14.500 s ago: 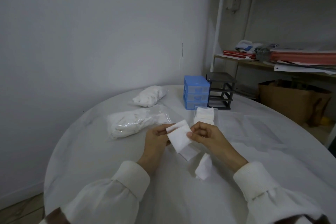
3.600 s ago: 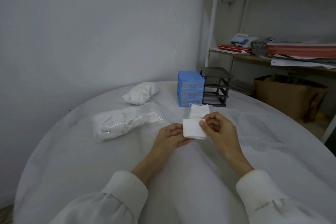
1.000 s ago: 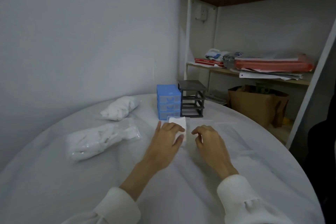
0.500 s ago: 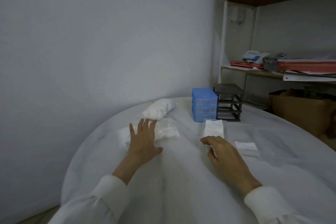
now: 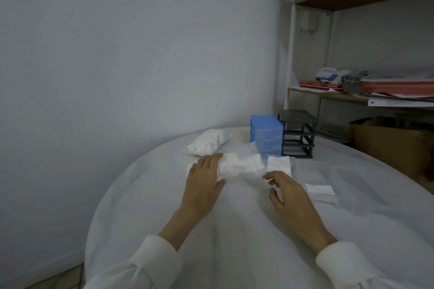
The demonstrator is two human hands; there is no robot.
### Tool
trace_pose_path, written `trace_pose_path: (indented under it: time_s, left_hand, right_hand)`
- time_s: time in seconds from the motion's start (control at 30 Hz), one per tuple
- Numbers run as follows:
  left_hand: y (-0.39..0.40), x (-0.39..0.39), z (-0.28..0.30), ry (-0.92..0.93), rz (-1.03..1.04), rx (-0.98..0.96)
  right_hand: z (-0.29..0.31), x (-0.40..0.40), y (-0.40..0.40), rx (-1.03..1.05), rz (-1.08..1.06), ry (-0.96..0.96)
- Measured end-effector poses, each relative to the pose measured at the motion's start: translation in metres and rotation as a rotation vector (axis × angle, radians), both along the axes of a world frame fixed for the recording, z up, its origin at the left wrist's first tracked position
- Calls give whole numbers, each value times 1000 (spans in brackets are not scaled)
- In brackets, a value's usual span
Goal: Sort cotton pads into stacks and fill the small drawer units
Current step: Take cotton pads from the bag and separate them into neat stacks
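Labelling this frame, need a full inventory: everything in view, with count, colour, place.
table: 1, round, white cloth.
blue drawer unit: 1, far side of table.
black drawer frame: 1, right of blue unit.
far bag of pads: 1, clear, white contents, left of blue unit.
near bag of pads: 1, clear, under left hand.
pad stack: 1, white, in front of blue unit.
loose pad: 1, white, right of right hand.
shelf unit: 1, right, holding red folders, papers.
cardboard box: 1, brown, below shelf.
left hand: holds near bag.
right hand: fingers loosely curled; contents unclear.
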State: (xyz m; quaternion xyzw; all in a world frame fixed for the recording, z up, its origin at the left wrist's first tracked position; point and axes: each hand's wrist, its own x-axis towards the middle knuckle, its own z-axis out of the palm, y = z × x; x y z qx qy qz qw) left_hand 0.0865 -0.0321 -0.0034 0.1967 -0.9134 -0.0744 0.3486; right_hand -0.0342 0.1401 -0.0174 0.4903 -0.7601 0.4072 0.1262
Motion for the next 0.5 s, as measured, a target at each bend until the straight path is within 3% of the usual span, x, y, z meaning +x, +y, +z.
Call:
trace_pose_path:
  time_s: [0.2,0.4,0.5]
  left_hand:
    - [26,-17,-13,132,-136,-27]
    - [34,-27,-33,102,-145,-169]
    - [33,-28,-36,106,-156,-217]
  right_hand:
    - [19,1,9,-485,-171,-178]
    - [14,-14,10,-295,-51,-214]
    - [15,-9,9,-330,31,-242]
